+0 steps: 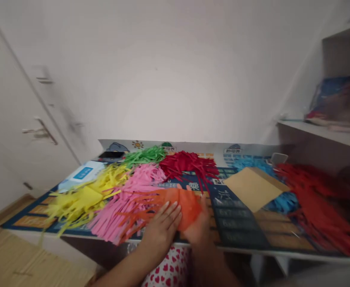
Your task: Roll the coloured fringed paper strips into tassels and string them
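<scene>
Pale wall (pixel 163 79) behind, table (pixel 240 251) in front, topped with a printed mat (pixel 240 223) of numbers and characters. At far left, a white door (pixel 10 99) with a metal handle (pixel 42 132). Next, a light-blue packet (pixel 83 173) beside a spread of yellow paper strips (pixel 85 203), with a dark phone-like slab (pixel 111 154) near the back edge. Then pink paper strips (pixel 115 211), with green paper strips (pixel 146 155) just behind. At center, left hand (pixel 163 221) laid on orange fringed paper (pixel 189 205), fingers straight and close together; the paper itself near the front edge, its fringe trailing left over the pink. Behind it, dark-red paper strips (pixel 187 164). Right hand (pixel 199 229) blurred beneath the orange paper, fingertips showing past the far side; cannot tell whether pinching or merely supporting. Farther right, a tan sheet (pixel 254 187) atop blue paper strips (pixel 282 203), then bright-red paper strips (pixel 321 203) along the table's end, below a shelf (pixel 327 129) with blurred contents.
</scene>
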{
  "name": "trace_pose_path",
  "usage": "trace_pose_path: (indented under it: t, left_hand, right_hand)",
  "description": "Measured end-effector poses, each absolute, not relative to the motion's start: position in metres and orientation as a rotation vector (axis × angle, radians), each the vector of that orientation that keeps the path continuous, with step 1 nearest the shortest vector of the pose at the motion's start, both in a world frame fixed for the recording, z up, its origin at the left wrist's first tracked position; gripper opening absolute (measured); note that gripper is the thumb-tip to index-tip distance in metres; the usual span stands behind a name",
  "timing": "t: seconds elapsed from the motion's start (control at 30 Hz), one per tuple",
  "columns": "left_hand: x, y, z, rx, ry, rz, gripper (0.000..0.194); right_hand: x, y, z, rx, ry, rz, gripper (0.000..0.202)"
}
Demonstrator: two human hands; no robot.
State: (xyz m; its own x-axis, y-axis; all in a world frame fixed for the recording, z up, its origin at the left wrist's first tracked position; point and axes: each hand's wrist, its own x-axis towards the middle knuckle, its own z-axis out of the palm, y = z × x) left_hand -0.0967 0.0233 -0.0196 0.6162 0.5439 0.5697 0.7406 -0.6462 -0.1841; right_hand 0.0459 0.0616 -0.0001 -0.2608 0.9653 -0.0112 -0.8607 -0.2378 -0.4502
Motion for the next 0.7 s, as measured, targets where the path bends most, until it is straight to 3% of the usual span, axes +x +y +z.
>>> trace_pose_path:
  t: [0.13,0.27,0.37,0.43,0.53,0.7]
  left_hand:
    - [-0.051,0.039,-0.060,-2.717,-1.047,-0.526,0.039]
    - [-0.030,0.045,-0.069,-2.903,-1.163,-0.202,0.045]
    - [-0.025,0.047,-0.061,-2.959,-1.247,-0.212,0.044]
    - [-0.021,0.047,-0.054,-2.985,-1.333,-0.226,0.041]
    - [-0.020,0.048,-0.049,-3.025,-1.419,-0.238,0.039]
    - [-0.049,0.055,-0.053,-3.074,-1.397,-0.518,0.029]
  right_hand:
    - [0.148,0.070,-0.010,-0.595,-0.513,1.544,0.053]
    - [0.250,0.059,-0.003,-1.110,-0.632,0.953,0.054]
    - [0.266,0.037,-0.006,-1.333,-0.740,0.519,0.045]
    - [0.240,0.023,-0.017,-1.482,-1.181,0.282,0.047]
    - [0.187,0.017,-0.037,-1.390,-1.836,0.496,0.051]
    - [0.176,0.041,-0.051,-1.479,-2.307,0.533,0.030]
